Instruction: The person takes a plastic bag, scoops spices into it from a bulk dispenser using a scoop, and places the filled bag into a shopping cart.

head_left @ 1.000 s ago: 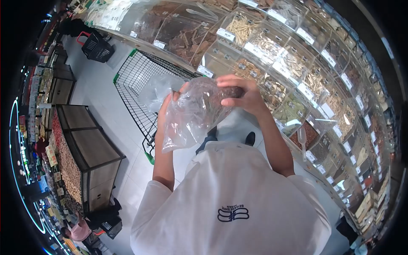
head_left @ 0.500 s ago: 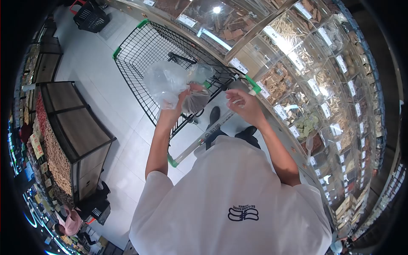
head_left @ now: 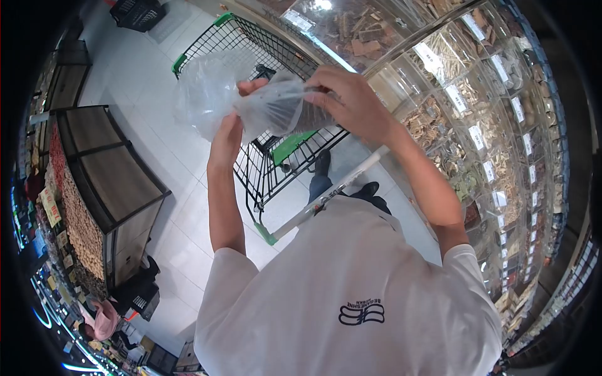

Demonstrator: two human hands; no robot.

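A clear plastic bag (head_left: 204, 94) stretches between my two hands above the shopping cart (head_left: 263, 207). Its left part is puffed out, and the middle is pulled into tight folds. My left hand (head_left: 231, 128) grips the gathered plastic from below, thumb and fingers closed. On the other side, my right hand (head_left: 354, 103) pinches the folded plastic between thumb and fingers. Dark contents (head_left: 313, 117) show through the plastic beneath my right hand; their kind I cannot make out.
Clear bins (head_left: 433, 125) of dried goods with price labels line the right side. On the left stands a wooden display stand (head_left: 113, 169) with nuts. A black basket (head_left: 135, 14) sits on the floor at the far left, and a person in pink (head_left: 103, 321) is at lower left.
My right hand has moved up and left from beside the bag and now pinches it. The bag has risen and is pulled out sideways. The cart appears slightly shifted.
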